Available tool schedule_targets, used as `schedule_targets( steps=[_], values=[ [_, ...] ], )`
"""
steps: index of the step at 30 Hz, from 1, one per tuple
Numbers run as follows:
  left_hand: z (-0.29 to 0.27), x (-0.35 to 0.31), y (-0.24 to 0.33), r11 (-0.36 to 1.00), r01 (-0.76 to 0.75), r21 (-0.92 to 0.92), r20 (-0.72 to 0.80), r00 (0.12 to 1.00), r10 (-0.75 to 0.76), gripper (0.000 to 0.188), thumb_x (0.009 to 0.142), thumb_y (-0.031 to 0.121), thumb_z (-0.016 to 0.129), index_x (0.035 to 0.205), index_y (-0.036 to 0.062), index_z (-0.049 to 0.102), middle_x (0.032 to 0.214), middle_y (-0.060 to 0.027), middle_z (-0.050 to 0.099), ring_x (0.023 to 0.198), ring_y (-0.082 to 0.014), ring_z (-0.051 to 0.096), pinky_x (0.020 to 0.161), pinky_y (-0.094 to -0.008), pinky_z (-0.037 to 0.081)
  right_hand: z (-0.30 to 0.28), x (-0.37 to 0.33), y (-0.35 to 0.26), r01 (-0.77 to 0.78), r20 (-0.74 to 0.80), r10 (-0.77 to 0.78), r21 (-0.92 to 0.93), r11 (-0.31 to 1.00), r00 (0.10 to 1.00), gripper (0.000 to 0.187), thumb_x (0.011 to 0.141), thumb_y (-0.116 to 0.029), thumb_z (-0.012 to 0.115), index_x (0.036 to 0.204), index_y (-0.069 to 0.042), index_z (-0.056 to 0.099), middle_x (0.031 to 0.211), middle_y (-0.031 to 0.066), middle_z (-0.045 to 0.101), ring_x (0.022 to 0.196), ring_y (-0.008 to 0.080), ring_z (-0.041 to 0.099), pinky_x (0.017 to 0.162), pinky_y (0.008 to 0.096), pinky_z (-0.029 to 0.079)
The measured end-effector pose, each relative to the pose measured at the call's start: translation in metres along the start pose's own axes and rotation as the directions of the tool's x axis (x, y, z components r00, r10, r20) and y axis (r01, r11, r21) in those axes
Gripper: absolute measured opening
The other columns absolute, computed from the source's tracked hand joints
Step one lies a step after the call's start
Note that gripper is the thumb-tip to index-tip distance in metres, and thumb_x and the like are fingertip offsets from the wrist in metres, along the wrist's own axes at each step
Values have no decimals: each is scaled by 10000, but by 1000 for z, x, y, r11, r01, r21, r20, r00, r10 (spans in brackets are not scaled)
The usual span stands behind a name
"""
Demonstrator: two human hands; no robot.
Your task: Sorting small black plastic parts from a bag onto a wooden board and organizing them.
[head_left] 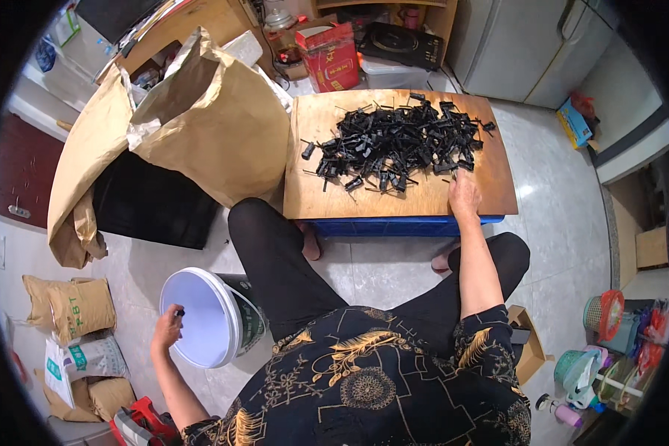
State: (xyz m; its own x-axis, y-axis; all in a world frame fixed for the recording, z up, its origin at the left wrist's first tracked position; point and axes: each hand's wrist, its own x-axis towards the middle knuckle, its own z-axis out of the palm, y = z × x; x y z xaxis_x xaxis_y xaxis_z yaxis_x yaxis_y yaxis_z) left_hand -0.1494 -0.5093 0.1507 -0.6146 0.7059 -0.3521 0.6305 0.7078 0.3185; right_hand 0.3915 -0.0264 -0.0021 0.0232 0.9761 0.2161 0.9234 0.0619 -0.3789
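A heap of small black plastic parts (401, 141) with thin stems is spread over a wooden board (394, 207). At the heap's near right edge, my right hand (464, 197) has its fingers closed on one of the parts (465, 165). My left hand (165, 328) is low on the left, against the open mouth of a white bucket (204, 327). Its fingers are closed around a small black plastic part (179, 313), mostly covered by them. The bucket's inside looks pale, with nothing visible in the part that shows.
Blue crates (401, 227) support the board. A large open brown paper sack (223, 134) stands left of it, beside a black panel-like bag (152, 197). Filled sacks (82, 308) lie at far left. Behind are a red box (331, 59) and an induction cooker (400, 44).
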Motion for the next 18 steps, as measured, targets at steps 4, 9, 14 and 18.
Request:
schedule_targets(
  steps=[4,9,14,18],
  values=[
    [16,-8,-12,993,27,117,-105,994,-14,199,866,167,532,1055,103,537,688,-142,584,578,-273,587,547,-396,472,7,-2,9,110,-4,-110,10,994,994,145,835,-110,461,968,-94,517,869,185,612,814,397,599,684,514,469],
    [2,-13,40,928,3,374,-343,930,135,256,859,208,549,1086,91,533,829,-169,626,741,-343,607,680,-423,468,-1,-5,16,56,-22,-57,-49,997,998,148,802,-127,541,948,-105,537,855,161,618,791,392,596,672,492,470],
    [-3,8,155,947,-322,-4,-640,728,245,213,838,103,565,1040,34,568,933,-149,618,836,-295,617,731,-360,483,3,-4,13,27,-88,-18,105,994,996,180,779,-117,561,958,-121,539,866,173,615,804,392,587,681,493,454],
    [25,30,241,763,-636,117,-464,644,608,219,799,54,602,1015,26,580,906,-148,616,814,-273,626,703,-322,487,6,-5,16,38,-65,-31,96,995,997,207,792,-114,540,998,-128,525,874,172,619,836,387,589,701,506,454]
  ],
)
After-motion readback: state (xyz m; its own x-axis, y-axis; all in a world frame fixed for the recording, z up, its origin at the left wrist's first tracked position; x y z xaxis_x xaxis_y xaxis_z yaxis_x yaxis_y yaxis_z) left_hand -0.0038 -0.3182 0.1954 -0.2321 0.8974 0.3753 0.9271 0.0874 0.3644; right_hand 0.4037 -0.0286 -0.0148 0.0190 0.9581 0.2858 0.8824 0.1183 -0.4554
